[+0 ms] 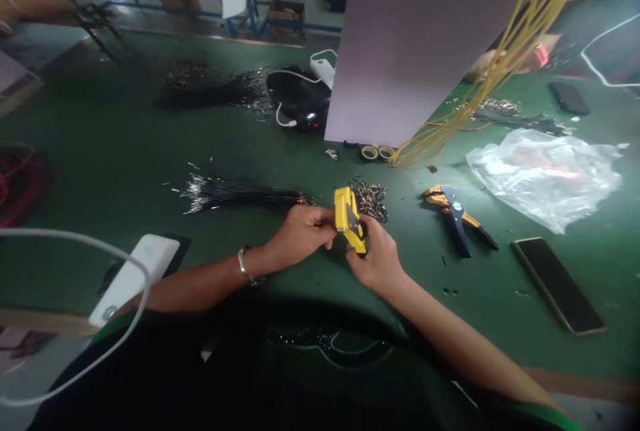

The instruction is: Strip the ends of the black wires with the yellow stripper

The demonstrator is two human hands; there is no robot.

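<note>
My right hand [379,256] is wrapped round a yellow crimping tool [345,210], its head pointing up and away from me. Close against the tool's left side, my left hand [303,238] is closed in a pinch; what its fingers hold is too small to make out. Beyond that hand lies a bundle of black wires [245,192], silvery tips to the left and coppery ends to the right. A heap of small copper-coloured terminals [371,201] sits just behind the crimping tool.
Blue-and-orange wire strippers [453,214], a phone [557,284] and a clear plastic bag [545,171] lie to the right. Yellow wires [480,98] hang beside an upright grey panel [400,44]. A white power bank [135,278] is at left. Other people sit across the table.
</note>
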